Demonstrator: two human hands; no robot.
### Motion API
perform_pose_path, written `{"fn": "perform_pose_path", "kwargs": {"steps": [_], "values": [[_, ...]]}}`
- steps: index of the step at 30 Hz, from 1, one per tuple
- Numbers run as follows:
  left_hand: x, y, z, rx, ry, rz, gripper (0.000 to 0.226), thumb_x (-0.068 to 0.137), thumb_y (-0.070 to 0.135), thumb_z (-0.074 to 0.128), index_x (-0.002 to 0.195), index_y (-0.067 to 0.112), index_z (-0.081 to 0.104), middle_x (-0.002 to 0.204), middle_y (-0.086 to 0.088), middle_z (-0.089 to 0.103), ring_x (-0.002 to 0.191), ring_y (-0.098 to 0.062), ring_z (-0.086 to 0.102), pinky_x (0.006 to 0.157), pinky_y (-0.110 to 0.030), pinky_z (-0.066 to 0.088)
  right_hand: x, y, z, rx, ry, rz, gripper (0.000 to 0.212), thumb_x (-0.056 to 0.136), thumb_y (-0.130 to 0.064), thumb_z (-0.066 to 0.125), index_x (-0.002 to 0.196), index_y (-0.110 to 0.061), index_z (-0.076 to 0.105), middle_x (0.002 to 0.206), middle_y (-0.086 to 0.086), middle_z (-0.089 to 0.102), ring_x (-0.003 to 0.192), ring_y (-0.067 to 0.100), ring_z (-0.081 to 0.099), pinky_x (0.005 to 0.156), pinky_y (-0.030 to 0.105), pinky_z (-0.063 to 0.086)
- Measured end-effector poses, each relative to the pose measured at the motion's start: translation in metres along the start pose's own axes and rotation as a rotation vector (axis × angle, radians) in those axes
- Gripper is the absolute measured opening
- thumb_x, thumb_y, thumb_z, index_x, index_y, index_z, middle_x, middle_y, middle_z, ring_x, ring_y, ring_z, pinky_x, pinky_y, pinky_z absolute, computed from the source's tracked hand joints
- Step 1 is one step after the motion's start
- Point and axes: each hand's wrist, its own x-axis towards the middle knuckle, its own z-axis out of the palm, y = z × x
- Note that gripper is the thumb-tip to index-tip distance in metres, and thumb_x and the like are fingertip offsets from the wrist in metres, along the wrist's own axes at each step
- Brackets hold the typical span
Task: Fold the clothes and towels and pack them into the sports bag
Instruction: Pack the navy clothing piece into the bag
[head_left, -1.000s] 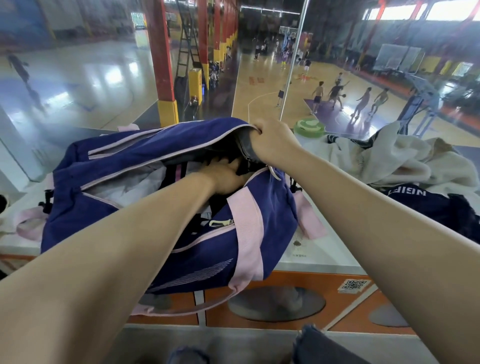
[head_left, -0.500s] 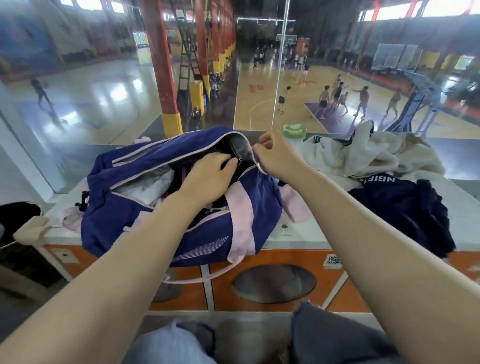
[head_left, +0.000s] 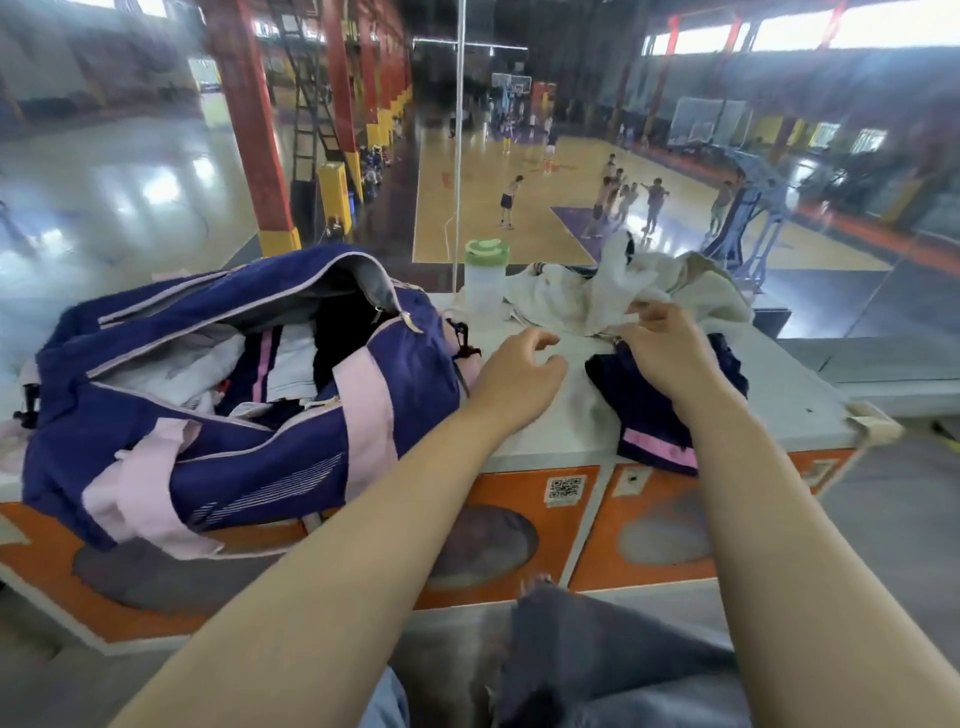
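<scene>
white ledge with sports bag, bottle, white towels, navy garment

Navy sports bag with pink straps, lying unzipped at left, folded white and dark clothes showing inside. Heaped white towels at far right. Crumpled navy garment with pink band just nearer, overhanging the edge.

A grey-topped bench with orange front panels stands under the fingers, against a glass wall. Beyond the fingers lies a large sports hall with a glossy grey floor to their left and a wooden basketball court ahead, where players gather. Red pillars with yellow bases rise at the far left, and daylight enters through high windows at the far right.
</scene>
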Motion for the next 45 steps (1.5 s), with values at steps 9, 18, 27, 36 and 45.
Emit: {"fn": "perform_pose_path", "kwargs": {"steps": [9,18,27,36,45], "values": [[0.011,0.01,0.085,-0.223,-0.21,-0.115,0.045,0.094,0.016,0.045,0.138,0.02,0.048,0.137,0.001,0.056,0.124,-0.012,0.051,0.103,-0.03,0.042,0.016,0.075,-0.03,-0.372,-0.126,-0.026,0.058,0.083,-0.044,0.068,0.13,-0.013,0.054,0.129,0.007,0.059,0.118,0.027,0.055,0.099,0.036,0.044],[0.016,-0.011,0.115,0.134,-0.14,0.112,0.041,0.091,0.018,0.051,0.133,0.02,0.051,0.133,-0.004,0.055,0.122,-0.016,0.052,0.102,-0.029,0.043,0.022,0.096,-0.032,-0.591,-0.282,-0.109,0.06,0.09,-0.043,0.058,0.143,-0.018,0.044,0.142,0.009,0.05,0.126,0.031,0.048,0.103,0.039,0.041],[0.013,-0.013,0.12,0.375,-0.123,0.266,0.041,0.098,0.026,0.046,0.138,0.018,0.05,0.142,0.001,0.052,0.13,-0.02,0.042,0.104,-0.034,0.039,0.019,0.1,-0.023,-0.643,-0.001,-0.141,0.016,0.097,-0.028,0.044,0.095,-0.015,0.053,0.088,0.003,0.055,0.08,0.026,0.05,0.065,0.031,0.037],[0.019,-0.007,0.113,0.338,-0.268,0.148,0.048,0.101,0.033,0.037,0.147,0.023,0.04,0.155,0.002,0.037,0.14,-0.023,0.032,0.114,-0.037,0.027,0.025,0.093,-0.064,0.018,-0.009,0.093,0.018,0.094,-0.024,0.043,0.102,-0.018,0.058,0.101,0.01,0.064,0.098,0.03,0.057,0.081,0.036,0.041],[0.03,0.011,0.103,-0.71,-0.271,-0.351,0.062,0.101,0.057,0.02,0.14,0.018,0.048,0.129,-0.002,0.061,0.12,-0.013,0.054,0.096,-0.023,0.04,0.006,0.057,-0.056,0.016,-0.206,-0.107,0.016,0.092,-0.011,0.048,0.078,-0.011,0.056,0.073,0.002,0.055,0.068,0.016,0.048,0.066,0.032,0.035]]}}
